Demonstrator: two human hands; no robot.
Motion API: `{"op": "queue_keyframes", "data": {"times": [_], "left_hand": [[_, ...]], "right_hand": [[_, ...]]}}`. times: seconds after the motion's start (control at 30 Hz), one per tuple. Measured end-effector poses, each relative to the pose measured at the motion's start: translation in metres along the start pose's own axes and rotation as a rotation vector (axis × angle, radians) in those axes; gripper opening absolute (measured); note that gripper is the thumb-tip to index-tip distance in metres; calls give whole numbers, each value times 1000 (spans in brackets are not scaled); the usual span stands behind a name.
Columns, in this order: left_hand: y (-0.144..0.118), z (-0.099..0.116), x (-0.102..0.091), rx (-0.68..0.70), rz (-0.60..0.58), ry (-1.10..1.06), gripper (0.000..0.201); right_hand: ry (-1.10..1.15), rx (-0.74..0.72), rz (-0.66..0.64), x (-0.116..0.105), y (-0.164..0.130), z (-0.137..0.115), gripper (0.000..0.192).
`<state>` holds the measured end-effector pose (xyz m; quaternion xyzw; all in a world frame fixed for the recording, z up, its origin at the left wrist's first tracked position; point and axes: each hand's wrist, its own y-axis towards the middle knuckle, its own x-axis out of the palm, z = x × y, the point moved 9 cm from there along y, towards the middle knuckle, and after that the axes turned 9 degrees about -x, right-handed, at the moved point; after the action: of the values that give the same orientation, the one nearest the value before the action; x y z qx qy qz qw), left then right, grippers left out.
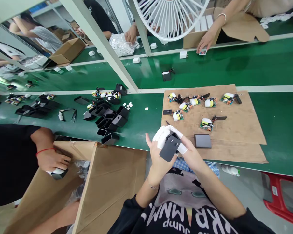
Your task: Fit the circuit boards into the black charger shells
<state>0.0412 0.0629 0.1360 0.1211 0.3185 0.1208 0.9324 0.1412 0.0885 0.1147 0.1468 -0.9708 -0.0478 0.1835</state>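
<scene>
Both hands' grip point(169, 143) clasps the black casing point(170, 149) between them.

The black casing point(170, 148) hides the left hand's point(158, 152) palm and the right hand's point(185, 149) fingertips; circuit boards point(206, 123) too small for component detail; red stool point(283, 198) cut by right edge; fan point(171, 16) cropped at top.

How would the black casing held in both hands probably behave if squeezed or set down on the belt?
The black casing looks like a rigid, boxy plastic shell, so it probably stays stiff. It looks hollow like the empty casings, so likely light. Flat sides suggest it won't roll; the matte surface probably grips well.
</scene>
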Motion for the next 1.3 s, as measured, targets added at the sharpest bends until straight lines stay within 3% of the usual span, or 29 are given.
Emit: {"op": "queue_keyframes", "data": {"times": [0.1, 0.2, 0.27, 0.4, 0.47, 0.6, 0.77, 0.93, 1.17, 1.3], "left_hand": [[-5, 6, 0, 98, 82, 62, 55], [-5, 0, 0, 72, 115, 83, 59], [0, -8, 1, -7, 74, 23, 57], [9, -23, 2, -222, -45, -239, 58], [10, -24, -1, -241, -45, -269, 58], [2, -11, 1, -78, 27, -29, 54], [-12, 7, 22, 134, 26, 149, 57], [-15, 14, 32, 192, -46, 193, 65], [-27, -7, 18, 123, -69, 204, 47], [-28, -28, -1, 64, -28, 88, 57]], "right_hand": [[88, 63, 64, 3, 0, 15, 54], [122, 87, 136, 1, 3, 23, 54], [47, 70, 87, 1, 7, 19, 58], [-169, -17, -142, 1, 5, 0, 76], [-281, -52, -138, -7, 0, -5, 83], [-480, -98, -23, -16, -10, -5, 91], [-613, -203, 103, -23, -17, -6, 61], [-718, -222, 189, -39, -20, -16, 45], [-1229, -333, -62, 2, -23, 1, 36], [-1346, -452, -193, 31, -16, 13, 36]]}}
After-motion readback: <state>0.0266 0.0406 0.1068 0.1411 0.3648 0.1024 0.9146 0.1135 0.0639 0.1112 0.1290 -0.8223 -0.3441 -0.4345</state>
